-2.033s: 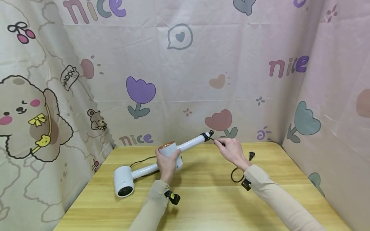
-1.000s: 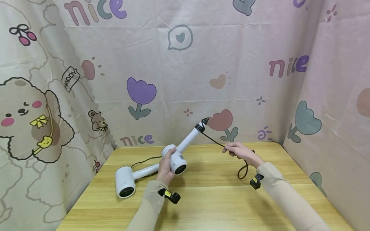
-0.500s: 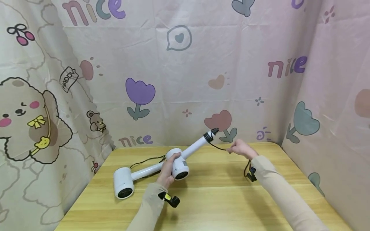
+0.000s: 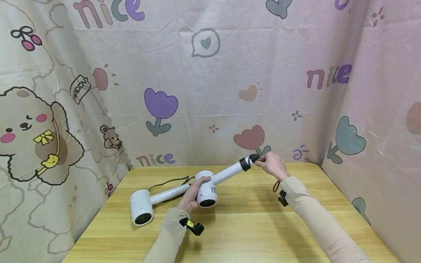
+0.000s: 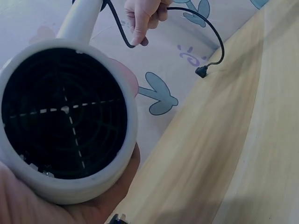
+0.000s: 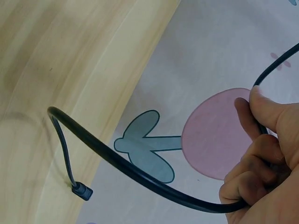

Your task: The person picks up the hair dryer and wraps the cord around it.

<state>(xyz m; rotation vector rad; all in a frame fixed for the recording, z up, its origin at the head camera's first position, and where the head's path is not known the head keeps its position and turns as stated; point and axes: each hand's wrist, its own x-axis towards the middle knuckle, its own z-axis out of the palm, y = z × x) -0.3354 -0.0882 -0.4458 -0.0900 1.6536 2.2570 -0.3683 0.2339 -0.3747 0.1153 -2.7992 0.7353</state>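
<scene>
My left hand (image 4: 192, 193) grips the barrel of a white hair dryer (image 4: 227, 173), held above the table with its handle slanting up to the right. The dark round grille (image 5: 65, 112) of that dryer faces the left wrist camera. Several turns of black power cord (image 4: 245, 164) wrap the handle's end. My right hand (image 4: 271, 165) pinches the cord near that end; in the right wrist view the cord (image 6: 163, 189) runs through the curled fingers. Its loose end carries a plug (image 6: 82, 191). A second white hair dryer (image 4: 141, 206) lies on the table at the left.
The second dryer's black cord (image 4: 167, 180) trails behind it on the wooden table (image 4: 236, 233). A patterned curtain (image 4: 210, 84) hangs behind the table and along both sides. Each wrist wears a small black camera (image 4: 192, 225).
The held hair dryer has turned, its grille now facing front, and shifted slightly right. My right hand drew the cord out rightward, then came back close to the handle's end, with more cord wrapped there.
</scene>
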